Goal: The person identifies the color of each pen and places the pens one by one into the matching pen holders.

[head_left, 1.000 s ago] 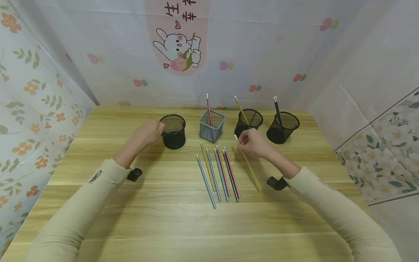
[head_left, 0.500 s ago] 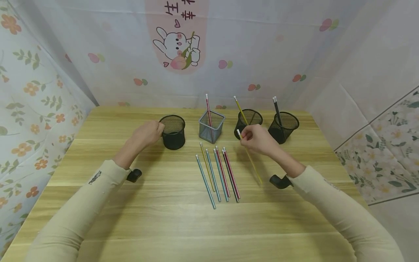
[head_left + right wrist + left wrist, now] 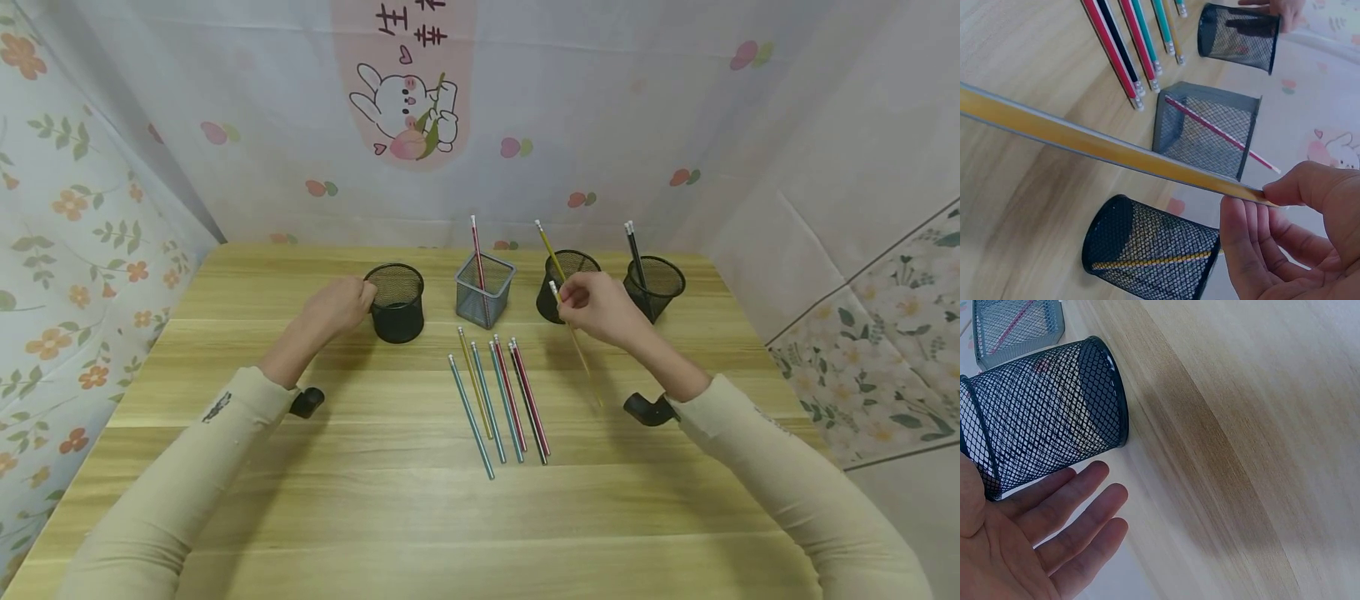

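Note:
My right hand (image 3: 600, 310) pinches a yellow pencil (image 3: 1104, 145) near its white eraser end, between thumb and fingertips. The pencil slants above the table, in front of the round black mesh pen cup (image 3: 1147, 247) that has another yellow pencil in it. At the left, my left hand (image 3: 341, 306) holds another round black mesh pen cup (image 3: 1054, 412) by its rim, with the thumb at the rim and the fingers along the outer wall. No pencil shows in that cup. Several blue, red, black and yellow pencils (image 3: 501, 400) lie side by side on the table.
A square grey mesh pen cup (image 3: 483, 292) with a red pencil stands between the round ones. Farthest right is a black mesh cup (image 3: 656, 287) holding black pencils. A printed curtain (image 3: 600, 108) hangs behind the wooden table (image 3: 375, 517).
My right hand has lifted the yellow pencil and moved it slightly right and away from me, toward the cup with the yellow pencil. My left hand has stayed at its cup.

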`<state>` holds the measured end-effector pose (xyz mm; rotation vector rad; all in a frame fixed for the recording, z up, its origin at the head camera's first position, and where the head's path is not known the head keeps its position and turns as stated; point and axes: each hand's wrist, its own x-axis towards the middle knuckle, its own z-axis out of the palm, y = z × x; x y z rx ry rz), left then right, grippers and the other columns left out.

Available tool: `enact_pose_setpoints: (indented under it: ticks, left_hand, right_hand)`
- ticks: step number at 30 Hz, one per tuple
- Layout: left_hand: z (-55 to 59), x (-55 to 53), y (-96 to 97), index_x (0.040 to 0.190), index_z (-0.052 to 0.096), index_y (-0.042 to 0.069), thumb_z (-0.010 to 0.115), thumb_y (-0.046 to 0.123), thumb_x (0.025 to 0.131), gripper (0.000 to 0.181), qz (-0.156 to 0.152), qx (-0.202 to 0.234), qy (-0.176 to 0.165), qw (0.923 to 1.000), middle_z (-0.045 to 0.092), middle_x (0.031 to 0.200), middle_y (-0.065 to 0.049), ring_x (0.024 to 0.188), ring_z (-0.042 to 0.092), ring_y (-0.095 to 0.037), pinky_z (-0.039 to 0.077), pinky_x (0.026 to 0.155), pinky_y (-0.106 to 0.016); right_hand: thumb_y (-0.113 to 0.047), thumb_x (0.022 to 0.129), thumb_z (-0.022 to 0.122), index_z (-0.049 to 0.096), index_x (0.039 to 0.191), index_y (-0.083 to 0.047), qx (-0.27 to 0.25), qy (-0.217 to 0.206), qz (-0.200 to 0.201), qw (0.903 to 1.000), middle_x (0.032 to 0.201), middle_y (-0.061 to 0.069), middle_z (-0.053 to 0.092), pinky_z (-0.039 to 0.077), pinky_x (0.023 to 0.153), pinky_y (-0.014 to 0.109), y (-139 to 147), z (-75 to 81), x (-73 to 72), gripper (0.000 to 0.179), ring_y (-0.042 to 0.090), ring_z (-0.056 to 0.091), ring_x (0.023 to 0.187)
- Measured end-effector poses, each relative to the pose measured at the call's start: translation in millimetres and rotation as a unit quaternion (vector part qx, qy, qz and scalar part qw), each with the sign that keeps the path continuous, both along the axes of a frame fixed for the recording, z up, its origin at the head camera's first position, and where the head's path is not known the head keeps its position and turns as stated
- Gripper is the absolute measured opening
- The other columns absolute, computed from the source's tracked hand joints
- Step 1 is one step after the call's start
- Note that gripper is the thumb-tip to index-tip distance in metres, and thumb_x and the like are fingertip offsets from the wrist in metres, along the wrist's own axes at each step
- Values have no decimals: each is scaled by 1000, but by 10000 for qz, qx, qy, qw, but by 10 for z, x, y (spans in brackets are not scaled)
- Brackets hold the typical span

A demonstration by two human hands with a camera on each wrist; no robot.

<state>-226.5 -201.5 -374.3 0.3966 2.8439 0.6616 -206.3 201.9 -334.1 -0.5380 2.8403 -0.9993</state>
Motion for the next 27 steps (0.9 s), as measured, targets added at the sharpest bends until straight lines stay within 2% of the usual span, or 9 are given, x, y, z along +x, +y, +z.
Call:
enact_pose_setpoints:
  ticks: [12,18,27]
  left_hand:
    - [-13,9,0,77,46,7,24,15,107,38,10,-12,50,10000,40,70,-6,62,32,-20,31,60,-36]
    - [9,17,13,76,45,7,25,16,107,39,70,-5,34,10000,41,69,-6,61,32,-20,31,60,-36]
    - [7,9,2,75,44,8,25,13,106,37,-28,-29,32,10000,39,69,-6,62,31,-20,31,62,-36]
  right_hand:
    - [-7,94,64,69,104,0,-64,487,-170,9986,89,10,68,50,69,36,65,151,-32,14,23,66,79]
    - [-6,92,67,70,102,-2,-262,827,-355,9956,89,8,70,50,67,29,97,223,-54,11,23,68,79]
    - [-6,94,67,70,105,1,-541,1180,-459,9905,93,11,69,50,66,21,139,367,-74,13,26,69,82]
